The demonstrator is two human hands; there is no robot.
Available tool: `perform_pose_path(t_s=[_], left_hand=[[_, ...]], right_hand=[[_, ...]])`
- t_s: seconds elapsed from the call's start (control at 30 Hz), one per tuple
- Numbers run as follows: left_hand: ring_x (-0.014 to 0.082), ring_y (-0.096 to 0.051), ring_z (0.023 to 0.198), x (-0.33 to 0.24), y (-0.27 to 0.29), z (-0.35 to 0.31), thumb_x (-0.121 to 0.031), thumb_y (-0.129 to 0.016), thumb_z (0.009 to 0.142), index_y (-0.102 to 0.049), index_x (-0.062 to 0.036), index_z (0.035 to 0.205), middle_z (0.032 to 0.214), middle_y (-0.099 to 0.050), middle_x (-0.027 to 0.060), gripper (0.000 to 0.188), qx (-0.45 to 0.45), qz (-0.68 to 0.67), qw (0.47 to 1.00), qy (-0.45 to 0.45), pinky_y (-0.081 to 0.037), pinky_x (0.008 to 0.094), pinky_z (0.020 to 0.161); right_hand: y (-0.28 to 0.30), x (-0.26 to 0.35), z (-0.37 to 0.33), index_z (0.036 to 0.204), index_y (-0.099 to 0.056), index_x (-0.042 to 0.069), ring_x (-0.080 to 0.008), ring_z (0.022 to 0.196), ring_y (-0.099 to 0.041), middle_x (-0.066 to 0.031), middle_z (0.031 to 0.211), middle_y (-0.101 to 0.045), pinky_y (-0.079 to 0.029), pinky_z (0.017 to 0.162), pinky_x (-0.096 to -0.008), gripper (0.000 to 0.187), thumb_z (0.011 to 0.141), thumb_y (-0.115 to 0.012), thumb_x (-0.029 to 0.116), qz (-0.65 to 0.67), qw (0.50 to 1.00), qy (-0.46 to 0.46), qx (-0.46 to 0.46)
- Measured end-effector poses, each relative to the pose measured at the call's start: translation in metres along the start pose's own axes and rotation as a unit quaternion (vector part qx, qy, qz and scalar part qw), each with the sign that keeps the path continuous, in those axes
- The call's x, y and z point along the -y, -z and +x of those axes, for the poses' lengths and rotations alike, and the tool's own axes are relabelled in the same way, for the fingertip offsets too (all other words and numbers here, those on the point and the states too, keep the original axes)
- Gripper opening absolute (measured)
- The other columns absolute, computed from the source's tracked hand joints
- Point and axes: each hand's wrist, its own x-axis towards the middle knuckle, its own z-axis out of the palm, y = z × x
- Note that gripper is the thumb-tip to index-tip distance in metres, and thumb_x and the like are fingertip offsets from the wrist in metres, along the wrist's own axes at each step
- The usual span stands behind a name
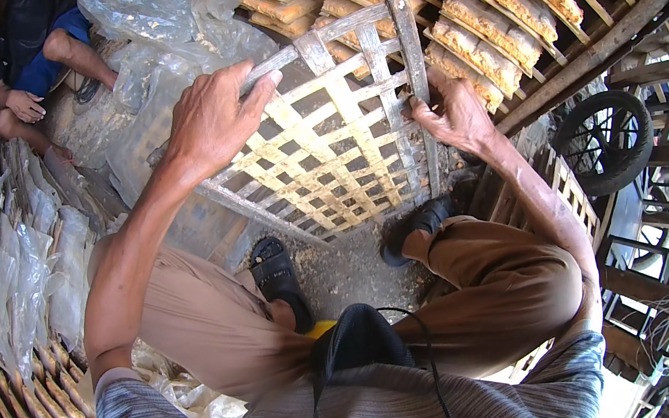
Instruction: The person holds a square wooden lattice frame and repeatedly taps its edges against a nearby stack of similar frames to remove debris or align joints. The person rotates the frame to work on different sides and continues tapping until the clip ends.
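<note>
A woven bamboo lattice tray (335, 153) with a wooden frame stands tilted between my knees, its lower end near the floor. My left hand (217, 114) is closed over its upper left edge, thumb on the near side. At the tray's right frame bar, my right hand (459, 117) is bent round the edge with its thumb toward the lattice; some of its fingers are hidden behind. Pale crumbs cling to the strips. Nothing lies on the side of the lattice that faces me.
Slatted racks with rows of crusty orange-white slabs (488, 22) fill the upper right. Clear plastic sheeting (160, 27) lies at upper left, near a seated person (47, 53). Stacked trays covered in plastic (29, 246) line the left. A spoked wheel (606, 142) stands at right.
</note>
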Motion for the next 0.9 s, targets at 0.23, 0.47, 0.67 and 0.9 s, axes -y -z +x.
perform_pose_path(t_s=[0.23, 0.47, 0.67, 0.9], left_hand=[[0.0432, -0.068, 0.069, -0.029, 0.003, -0.008, -0.040, -0.063, 0.105, -0.072, 0.0029, 0.098, 0.071, -0.067, 0.0248, 0.044, 0.006, 0.023, 0.999, 0.035, -0.050, 0.0509, 0.068], [0.0436, -0.069, 0.071, -0.021, 0.004, -0.008, -0.038, -0.063, 0.105, -0.072, 0.0034, 0.103, 0.073, -0.068, 0.0247, 0.042, 0.008, 0.042, 0.998, 0.047, -0.051, 0.0519, 0.071], [0.0486, -0.069, 0.071, -0.017, 0.004, -0.008, -0.037, -0.064, 0.103, -0.068, 0.0014, 0.090, 0.070, -0.067, 0.0264, 0.041, -0.010, 0.010, 0.999, 0.038, -0.052, 0.0571, 0.070], [0.0433, -0.068, 0.070, -0.021, 0.006, -0.007, -0.040, -0.062, 0.105, -0.070, 0.0042, 0.096, 0.070, -0.066, 0.0249, 0.046, 0.027, 0.012, 0.998, 0.059, -0.050, 0.0522, 0.071]], right_hand=[[-0.025, 0.006, 0.004, 0.107, -0.047, -0.011, -0.0429, 0.055, -0.068, -0.0220, 0.062, -0.062, -0.054, 0.053, -0.0512, 0.036, 0.088, -0.065, 0.013, -0.085, 0.994, 0.011, -0.070], [-0.025, -0.005, 0.004, 0.103, -0.059, -0.004, -0.0364, 0.057, -0.066, -0.0229, 0.068, -0.065, -0.054, 0.060, -0.0505, 0.032, 0.096, -0.066, 0.027, 0.019, 0.996, 0.007, -0.090], [-0.020, -0.015, 0.004, 0.107, -0.057, -0.005, -0.0381, 0.060, -0.070, -0.0225, 0.067, -0.065, -0.055, 0.061, -0.0492, 0.032, 0.096, -0.066, 0.024, 0.000, 0.999, 0.016, -0.035], [-0.027, -0.008, 0.007, 0.118, -0.055, -0.010, -0.0333, 0.055, -0.066, -0.0185, 0.068, -0.067, -0.058, 0.058, -0.0449, 0.043, 0.091, -0.064, 0.022, -0.033, 0.999, -0.011, -0.034]])
